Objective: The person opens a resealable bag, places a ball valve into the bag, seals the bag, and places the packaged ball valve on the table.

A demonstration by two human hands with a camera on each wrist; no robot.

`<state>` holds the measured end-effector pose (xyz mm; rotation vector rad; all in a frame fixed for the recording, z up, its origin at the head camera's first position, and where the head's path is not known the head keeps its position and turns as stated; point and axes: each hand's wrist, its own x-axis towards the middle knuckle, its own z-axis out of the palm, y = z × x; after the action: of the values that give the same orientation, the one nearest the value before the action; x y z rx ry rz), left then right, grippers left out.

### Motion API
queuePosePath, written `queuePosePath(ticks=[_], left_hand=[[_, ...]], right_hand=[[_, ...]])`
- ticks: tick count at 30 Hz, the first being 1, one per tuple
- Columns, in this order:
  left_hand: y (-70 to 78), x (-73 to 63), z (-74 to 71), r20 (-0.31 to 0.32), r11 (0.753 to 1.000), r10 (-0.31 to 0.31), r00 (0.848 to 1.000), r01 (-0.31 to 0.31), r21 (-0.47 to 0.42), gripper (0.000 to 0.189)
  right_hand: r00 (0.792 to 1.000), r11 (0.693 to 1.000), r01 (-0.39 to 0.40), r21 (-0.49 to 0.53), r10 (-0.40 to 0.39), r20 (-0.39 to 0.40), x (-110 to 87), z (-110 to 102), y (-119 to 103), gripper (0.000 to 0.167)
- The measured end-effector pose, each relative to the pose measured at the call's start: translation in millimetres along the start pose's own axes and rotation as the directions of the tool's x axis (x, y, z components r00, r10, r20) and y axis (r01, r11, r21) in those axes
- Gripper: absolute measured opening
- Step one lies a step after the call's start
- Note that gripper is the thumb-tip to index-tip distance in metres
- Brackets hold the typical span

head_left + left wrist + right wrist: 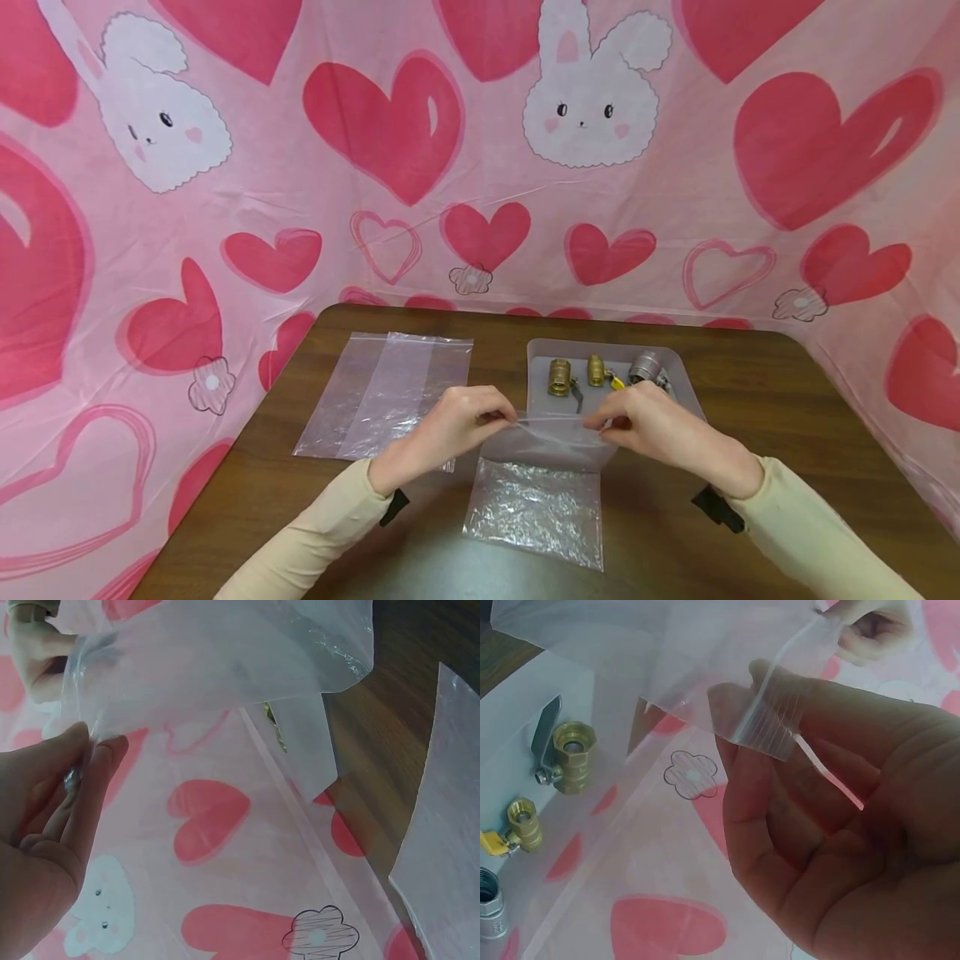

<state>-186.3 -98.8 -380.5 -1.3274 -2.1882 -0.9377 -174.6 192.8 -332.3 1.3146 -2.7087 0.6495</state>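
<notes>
Between my two hands a clear zip-top plastic bag (536,504) is stretched by its top edge, its lower part close over the table. My left hand (468,421) pinches the bag's left top corner between thumb and fingers. At the other corner, my right hand (648,421) pinches the zip strip, seen closely in the right wrist view as a white line (776,671) across the film. Behind the bag is a pale tray (540,350) holding a large brass ball valve (559,377), a smaller brass valve (596,371) with a yellow handle, and a silver metal valve (644,367).
Two more clear zip bags (375,392) lie overlapping on the left of the dark wooden table (780,433). A pink cloth (480,183) with hearts and rabbits hangs behind the table's far edge and along its sides.
</notes>
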Motion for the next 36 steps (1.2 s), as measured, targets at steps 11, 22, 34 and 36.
queuePosePath(ticks=[11,22,34,36], left_hand=[[6.9,-1.8,-1.9,0.036,0.999,-0.001,0.999,0.003,-0.035,0.01],[3.1,-1.5,-3.8,0.005,0.999,-0.035,0.999,0.035,0.004,0.009],[4.8,-7.4,-2.7,0.038,0.998,-0.017,0.999,0.015,0.062,0.013],[5.7,-7.0,-2.9,0.038,0.997,-0.017,0.999,0.015,0.069,0.012]], right_hand=[[0.996,0.996,-0.083,-0.015,0.083,0.014,-0.5,-4.0,2.7,0.027],[0.991,0.992,-0.12,0.03,0.118,0.056,-1.9,-5.4,2.2,0.027],[0.991,0.989,-0.13,0.07,0.126,0.053,-1.4,-7.6,6.6,0.027],[0.99,0.99,-0.132,0.056,0.129,0.058,-0.5,-7.1,5.3,0.028]])
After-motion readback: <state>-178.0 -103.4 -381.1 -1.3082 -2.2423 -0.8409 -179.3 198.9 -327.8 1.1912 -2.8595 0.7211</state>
